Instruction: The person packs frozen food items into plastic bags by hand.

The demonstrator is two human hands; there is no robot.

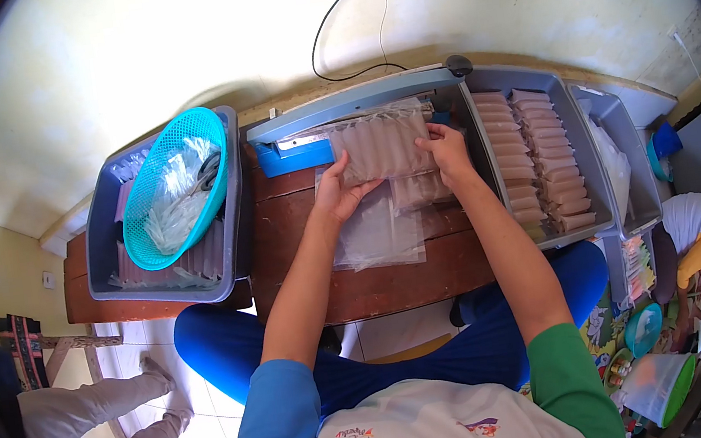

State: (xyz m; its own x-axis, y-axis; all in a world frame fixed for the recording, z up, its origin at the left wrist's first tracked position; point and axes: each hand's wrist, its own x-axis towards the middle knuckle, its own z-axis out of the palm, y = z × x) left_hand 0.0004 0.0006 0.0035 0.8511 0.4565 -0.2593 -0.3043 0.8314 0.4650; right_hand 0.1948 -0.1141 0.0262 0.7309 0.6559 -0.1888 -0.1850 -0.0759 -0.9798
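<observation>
Between my hands is a clear plastic bag packed with a row of pinkish-brown filled tubes [381, 150]. My left hand [339, 194] grips its lower left corner, thumb on top. My right hand [449, 154] holds the right edge with the thumb on the front and fingers behind. Just behind the bag stands a bag sealer with a long grey arm [353, 96] and a blue base [295, 157]; the bag's far edge lies close to it, and I cannot tell whether it is inside. Another filled bag [419, 193] lies partly under the held one. Flat clear bags [384, 239] lie nearer me.
On the left, a turquoise basket [133, 212] of plastic sleeves rests on a grey crate [97, 250] of tubes. A grey crate [572, 157] with stacked tubes [508, 147] stands right, beside another bin [636, 158]. People [694, 238] are at both sides. The wooden table [293, 252] runs underneath.
</observation>
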